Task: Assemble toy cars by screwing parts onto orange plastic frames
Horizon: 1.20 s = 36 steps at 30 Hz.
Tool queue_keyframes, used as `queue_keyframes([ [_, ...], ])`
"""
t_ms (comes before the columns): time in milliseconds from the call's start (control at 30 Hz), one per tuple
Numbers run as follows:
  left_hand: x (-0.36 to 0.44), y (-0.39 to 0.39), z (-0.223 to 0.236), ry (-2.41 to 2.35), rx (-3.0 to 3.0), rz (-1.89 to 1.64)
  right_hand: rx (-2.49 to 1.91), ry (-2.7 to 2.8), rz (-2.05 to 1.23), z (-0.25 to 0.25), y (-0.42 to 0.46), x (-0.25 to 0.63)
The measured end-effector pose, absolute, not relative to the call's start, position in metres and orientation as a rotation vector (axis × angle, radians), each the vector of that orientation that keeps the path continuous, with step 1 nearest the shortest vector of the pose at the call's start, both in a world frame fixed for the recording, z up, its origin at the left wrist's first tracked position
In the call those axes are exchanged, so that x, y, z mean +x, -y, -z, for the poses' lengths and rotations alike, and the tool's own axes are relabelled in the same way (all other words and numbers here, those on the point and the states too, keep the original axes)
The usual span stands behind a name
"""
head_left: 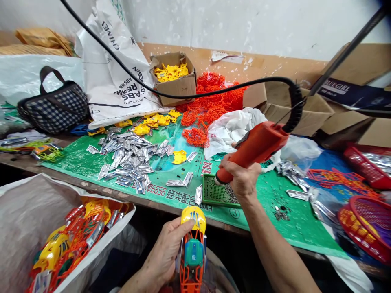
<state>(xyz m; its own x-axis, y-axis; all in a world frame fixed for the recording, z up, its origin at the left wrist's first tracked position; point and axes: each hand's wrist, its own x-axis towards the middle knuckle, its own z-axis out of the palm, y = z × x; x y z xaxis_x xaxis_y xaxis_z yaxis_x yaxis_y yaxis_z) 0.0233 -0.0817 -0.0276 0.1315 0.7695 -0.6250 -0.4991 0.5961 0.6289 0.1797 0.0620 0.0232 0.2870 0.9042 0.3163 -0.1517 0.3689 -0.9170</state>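
The toy car (pixel 193 252) is down at the near edge of the table, in front of the person's body, its yellow front end towards the table and its orange frame running back around a teal block. From where I'm standing, the left hand (pixel 166 248) has it by the side, the thumb pressed on the yellow part and the other fingers curled in close beneath.

The right hand (pixel 244 179) is wrapped around a chunky orange power tool (pixel 253 150), fingers closed about its body, with a black cord (pixel 195 96) looping away above. Its nose points down over a green tray (pixel 210 196) holding small dark bits; they look like screws, though I can't quite make out whether the nose touches anything there.

On the green sheet (pixel 301 228) covering the table, a heap of silvery strips (pixel 131 156) spreads out to the left of the tray, with yellow shells (pixel 157 120) behind it. Further back stand a white printed sack (pixel 122 77) and a cardboard box (pixel 175 87) of more yellow shells, beside a tangle of orange-red frames (pixel 210 97). Over to the right sits a red basket (pixel 351 226). Low on the left, an open white bag (pixel 27 211) holds yellow and orange toy pieces.
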Motion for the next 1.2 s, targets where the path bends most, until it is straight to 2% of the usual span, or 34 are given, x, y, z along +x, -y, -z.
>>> queue_keyframes([
  [400, 0.023, 0.078, 0.035, -1.070, 0.297, -0.955, -0.874, 1.003, -0.829, -0.032, -0.064, 0.185],
  [633, 0.025, 0.077, 0.037, -1.084, 0.282, -0.990, -0.726, 1.049, -1.090, -0.060, -0.015, 0.182],
  [867, 0.025, 0.075, 0.035, -1.051, 0.228, -1.022, -0.723, 1.131, -1.270, -0.048, 0.020, 0.176],
  [1200, 0.025, 0.075, 0.033, -1.037, 0.236, -1.032, -0.802, 1.205, -1.221, -0.032, 0.023, 0.177],
])
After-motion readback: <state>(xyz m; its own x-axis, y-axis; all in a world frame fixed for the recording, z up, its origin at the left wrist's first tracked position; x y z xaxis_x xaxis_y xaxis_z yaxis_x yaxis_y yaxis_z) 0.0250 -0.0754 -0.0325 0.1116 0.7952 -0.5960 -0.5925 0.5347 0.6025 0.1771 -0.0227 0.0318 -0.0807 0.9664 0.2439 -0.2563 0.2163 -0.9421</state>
